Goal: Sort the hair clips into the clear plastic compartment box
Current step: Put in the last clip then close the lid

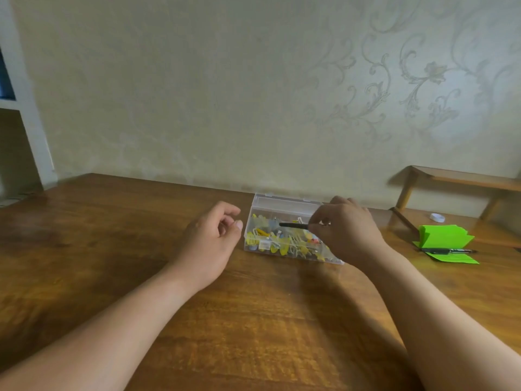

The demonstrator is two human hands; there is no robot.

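1. Right hand point(346, 230) grip: fingertips pinched on one end of a slim black clip point(293, 225), poked out leftward above the clear plastic compartment box point(282, 204). Left hand point(211, 238) grip: loosely curled, holding nothing, just beside the box's left wall, not touching.
2. Likely to slip or twist out of so small a pinch, given the hold on one end only; could then land in the wrong compartment or bounce onto the desk point(141, 249).
3. Could shove the probably light box along the desk if pressed down on, with no hand steadying it.
4. Hard to drop in cleanly: crowded with hair clips point(282, 242), partitions barely visible through the jumble.
5. Box near the desk's far edge, right of its middle, lid raised at the back. Black clip thin, straight, dark; the rest mostly yellow, some white, a few orange or red, small and tangled.
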